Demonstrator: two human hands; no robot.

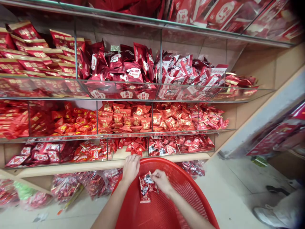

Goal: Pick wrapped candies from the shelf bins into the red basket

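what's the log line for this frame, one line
left hand: beside sachets, above basket | right hand: pinching red-and-white sachets | below: red mesh basket | ahead: clear shelf bins of red packets

A sweets shop aisle: tiered glass-and-metal display shelving, split into compartments, holds heaped red-and-gold foil candy packets sorted by design. Clear plastic bags of red-wrapped sweets sit on the pale tiled floor below, beside a round red plastic mesh shopping basket with a small red-and-white foil packet above it.
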